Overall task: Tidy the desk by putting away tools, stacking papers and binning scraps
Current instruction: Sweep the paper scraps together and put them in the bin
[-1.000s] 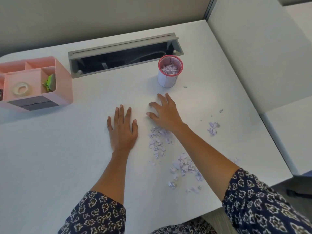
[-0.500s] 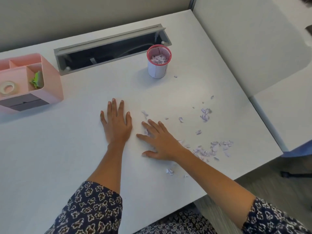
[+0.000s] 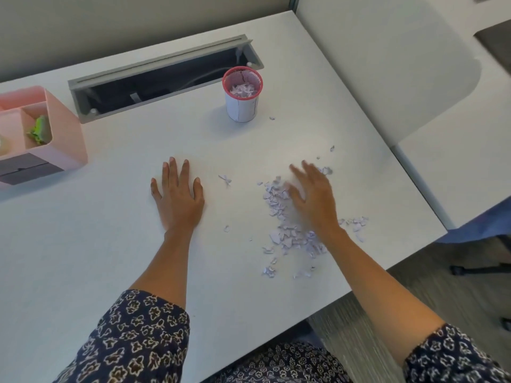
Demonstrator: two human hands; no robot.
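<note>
White desk [image 3: 83, 258] in what looks like an office cubicle, grey partition wall along the back and a second white surface off to the right.

Left hand [image 3: 178, 199] is lying flat on the desk, palm down, fingers stretched out and only slightly spread, not holding anything. Right hand [image 3: 313, 199] is flat-ish too, fingers apart and empty, sitting right against the right side of the main pile of paper scraps [image 3: 287, 222]. It's pretty motion-blurred, so I can't tell whether the palm is actually pressing on the desk or hovering just over it. Both arms have dark floral sleeves.

The scraps are little pale lilac bits, mostly bunched in a loose strip running from beside the right fingers down past the wrist. A few strays sit between the two hands, some more on the far side of the right wrist, and a couple further up the desk.

Beyond the hands there's a small mesh cup [image 3: 242, 94] with a red rim, standing upright, already with some of the same lilac bits inside. One lone scrap lies just beside it. Behind that is an open grey cable tray [image 3: 163, 78] set into the desk. Far left, a pink desk organizer [image 3: 66, 134] with something green [image 3: 38, 129] in one compartment and a dark drawer front.
</note>
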